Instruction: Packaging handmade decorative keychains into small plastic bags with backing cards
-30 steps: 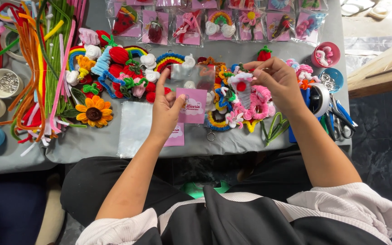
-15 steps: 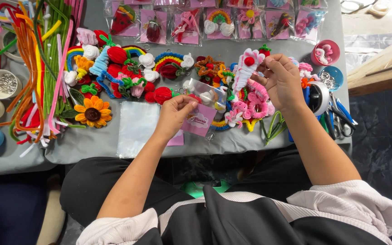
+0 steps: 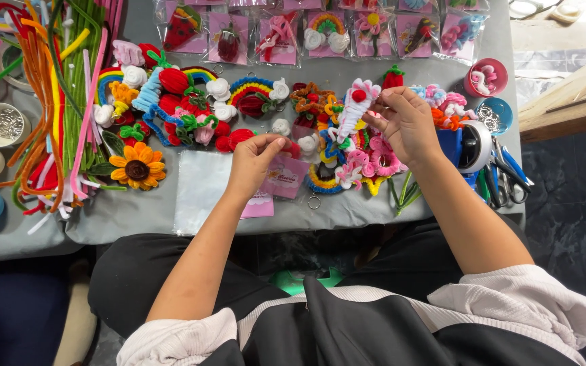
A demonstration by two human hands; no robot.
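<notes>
We count seven clear packets (image 3: pixel 283 37) of finished ornaments in the row at twelve o'clock, three small round bowls (image 3: pixel 5 122) of metal rings at nine o'clock, and two more small bowls (image 3: pixel 486 76), one pink and one blue, at two o'clock. One sunflower (image 3: pixel 137 166) lies at ten o'clock, with three rainbows (image 3: pixel 251 87) beyond it. Our two hands (image 3: pixel 408 122) are in view.

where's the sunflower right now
In the head view the sunflower lies on the grey table, left of the left hand, beside the pipe cleaner bundle and below the rainbow charms.
</notes>
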